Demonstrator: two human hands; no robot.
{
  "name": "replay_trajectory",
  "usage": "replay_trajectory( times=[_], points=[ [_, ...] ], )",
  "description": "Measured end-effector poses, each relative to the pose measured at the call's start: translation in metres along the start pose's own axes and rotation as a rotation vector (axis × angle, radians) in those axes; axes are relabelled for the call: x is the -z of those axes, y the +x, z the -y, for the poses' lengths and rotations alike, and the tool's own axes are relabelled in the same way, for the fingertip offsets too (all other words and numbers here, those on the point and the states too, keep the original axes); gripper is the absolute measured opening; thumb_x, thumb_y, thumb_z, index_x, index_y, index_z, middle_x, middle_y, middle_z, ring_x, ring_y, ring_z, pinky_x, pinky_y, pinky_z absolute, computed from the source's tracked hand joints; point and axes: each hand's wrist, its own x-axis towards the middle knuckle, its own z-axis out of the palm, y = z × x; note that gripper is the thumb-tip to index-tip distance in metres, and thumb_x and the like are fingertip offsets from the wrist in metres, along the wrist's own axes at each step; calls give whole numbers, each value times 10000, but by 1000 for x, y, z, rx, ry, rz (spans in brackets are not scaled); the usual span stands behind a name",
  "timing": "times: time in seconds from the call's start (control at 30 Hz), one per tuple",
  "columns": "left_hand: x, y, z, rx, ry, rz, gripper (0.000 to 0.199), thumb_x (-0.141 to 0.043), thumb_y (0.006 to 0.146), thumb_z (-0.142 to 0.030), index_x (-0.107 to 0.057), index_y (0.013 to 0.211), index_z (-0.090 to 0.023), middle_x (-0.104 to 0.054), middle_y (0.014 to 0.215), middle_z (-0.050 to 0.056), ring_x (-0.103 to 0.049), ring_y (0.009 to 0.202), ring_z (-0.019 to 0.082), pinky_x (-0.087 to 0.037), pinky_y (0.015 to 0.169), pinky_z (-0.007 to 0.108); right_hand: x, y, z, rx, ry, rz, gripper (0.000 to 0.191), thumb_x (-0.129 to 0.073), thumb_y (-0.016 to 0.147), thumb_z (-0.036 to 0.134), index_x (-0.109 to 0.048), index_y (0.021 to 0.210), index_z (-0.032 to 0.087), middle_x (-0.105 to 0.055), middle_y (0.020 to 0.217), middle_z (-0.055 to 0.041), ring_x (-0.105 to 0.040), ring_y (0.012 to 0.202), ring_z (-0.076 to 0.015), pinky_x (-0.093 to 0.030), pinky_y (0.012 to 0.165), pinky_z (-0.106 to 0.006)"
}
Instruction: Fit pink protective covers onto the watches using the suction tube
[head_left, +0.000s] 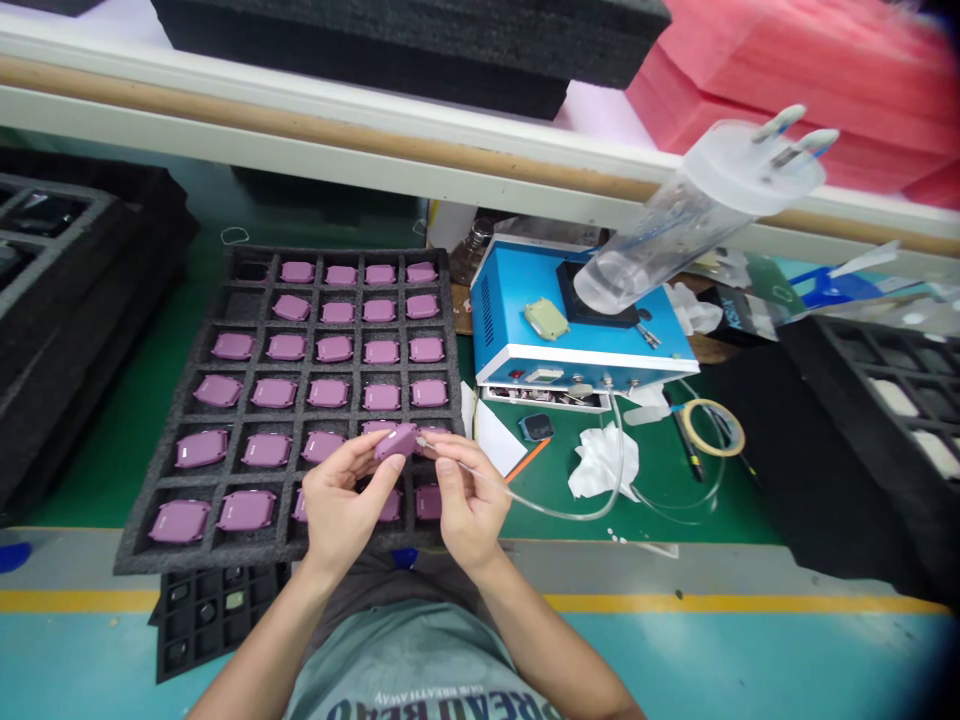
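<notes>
My left hand (347, 497) is closed, pinching a purple watch case (396, 442) between thumb and fingers above the front of the foam tray. My right hand (471, 490) is closed on the end of a thin transparent tube (559, 514). The small metal tip (422, 441) of that tube is at the right edge of the case; whether it goes in or only touches cannot be seen. Under both hands lies a dark grey foam tray (178, 400) with rows of similar purple cases in its compartments. My hands hide some front compartments.
The tube runs to a blue machine box (517, 290) carrying a transparent cylinder (652, 235) and a pale green case (547, 319). Nearby lie a small watch (536, 428), crumpled tissue (604, 462) and a tape roll (714, 428). Stacked foam trays (75, 330) stand left; a shelf (337, 145) crosses above.
</notes>
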Motion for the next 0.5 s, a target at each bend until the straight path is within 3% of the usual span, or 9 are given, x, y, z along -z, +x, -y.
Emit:
replay_trajectory(
  times=[0.5],
  points=[
    [0, 0, -2, 23, 31, 0, 342, -878, 761, -371, -812, 1018, -155, -837, 979, 109, -822, 840, 254, -691, 821, 339, 0, -1, -1, -7, -4, 0, 170, -595, 1019, 200, -750, 1074, 242, -810, 1101, -86, -782, 1072, -227, -683, 927, -438]
  ],
)
